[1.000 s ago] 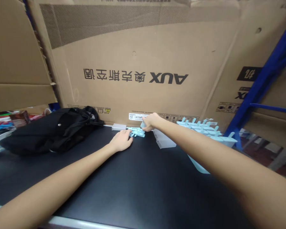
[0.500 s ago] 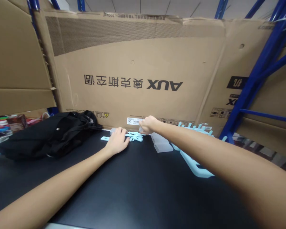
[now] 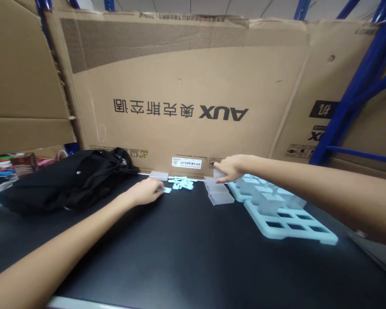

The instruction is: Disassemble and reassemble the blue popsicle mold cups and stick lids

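Holding a translucent box (image 3: 218,174) in the right hand (image 3: 233,168), pinched narrow between thumb and fingers, at the far end of a row of translucent cases (image 3: 221,198) on the black table (image 3: 167,257); rested the left hand (image 3: 147,192), with fingers curled in, over one end of a pale-blue stick (image 3: 167,190) just beside a loose pile of sticks (image 3: 182,184); could not tell gripping from mere touching there; seemed, by judgement, to be at the stage of lining up cases; called next, probably, for a clean release without nudging the row; had to mind the pale-blue racks (image 3: 309,235) near the right forearm (image 3: 324,184), partly filled with pale cups (image 3: 270,203); faced also a flat clear case (image 3: 159,175) beyond the left hand, a black bag (image 3: 73,180) farther left, and a cardboard panel (image 3: 167,81) behind everything, limiting reach.
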### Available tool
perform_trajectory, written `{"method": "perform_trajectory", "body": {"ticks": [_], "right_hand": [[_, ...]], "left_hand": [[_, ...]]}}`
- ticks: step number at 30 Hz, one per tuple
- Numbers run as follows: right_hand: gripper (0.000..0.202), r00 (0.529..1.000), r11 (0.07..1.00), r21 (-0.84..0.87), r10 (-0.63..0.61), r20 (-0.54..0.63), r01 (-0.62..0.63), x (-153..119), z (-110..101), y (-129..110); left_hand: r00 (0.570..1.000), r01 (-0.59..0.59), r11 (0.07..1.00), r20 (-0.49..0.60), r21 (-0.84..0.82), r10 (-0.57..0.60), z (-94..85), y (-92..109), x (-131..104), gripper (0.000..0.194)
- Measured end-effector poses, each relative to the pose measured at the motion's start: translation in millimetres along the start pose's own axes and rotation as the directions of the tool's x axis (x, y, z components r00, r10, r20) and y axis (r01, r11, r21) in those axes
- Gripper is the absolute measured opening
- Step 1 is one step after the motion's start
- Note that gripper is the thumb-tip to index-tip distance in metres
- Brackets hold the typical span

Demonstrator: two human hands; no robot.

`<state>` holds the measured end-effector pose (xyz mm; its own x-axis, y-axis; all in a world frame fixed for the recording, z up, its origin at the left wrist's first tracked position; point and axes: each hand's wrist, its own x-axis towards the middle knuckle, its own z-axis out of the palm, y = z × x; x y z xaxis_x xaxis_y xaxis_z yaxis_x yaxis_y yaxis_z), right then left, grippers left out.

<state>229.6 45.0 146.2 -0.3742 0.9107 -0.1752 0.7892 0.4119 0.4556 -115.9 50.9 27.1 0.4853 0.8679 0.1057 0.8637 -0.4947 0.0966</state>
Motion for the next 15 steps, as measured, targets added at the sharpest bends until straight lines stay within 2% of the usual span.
{"method": "perform_trajectory", "body": {"ticks": [2,5,7,10,15], "right_hand": [[0.071,1.0,0.999,0.03,-0.03,0.009,0.029,-3,9,5],[0.064,0.999,0.998,0.038,-0.041,-0.01,0.042,2,21,8],[0.058,0.999,0.998,0.037,-0.05,-0.021,0.05,10,26,7],[0.055,0.997,0.996,0.04,-0.076,-0.017,0.076,25,29,2],[0.06,0.999,0.998,0.039,-0.044,-0.015,0.045,44,29,-9]], "left_hand": [[0.986,-0.155,0.986,-0.066,-0.068,0.15,9.2,17,4,0.029],[0.931,-0.333,0.94,-0.181,-0.075,0.316,20.2,33,10,0.033],[0.92,-0.34,0.939,-0.223,-0.047,0.322,25.1,37,16,0.037],[0.933,-0.275,0.959,-0.257,-0.063,0.25,31.0,42,30,0.049],[0.963,-0.212,0.965,-0.2,-0.156,0.179,41.4,54,57,0.072]]}}
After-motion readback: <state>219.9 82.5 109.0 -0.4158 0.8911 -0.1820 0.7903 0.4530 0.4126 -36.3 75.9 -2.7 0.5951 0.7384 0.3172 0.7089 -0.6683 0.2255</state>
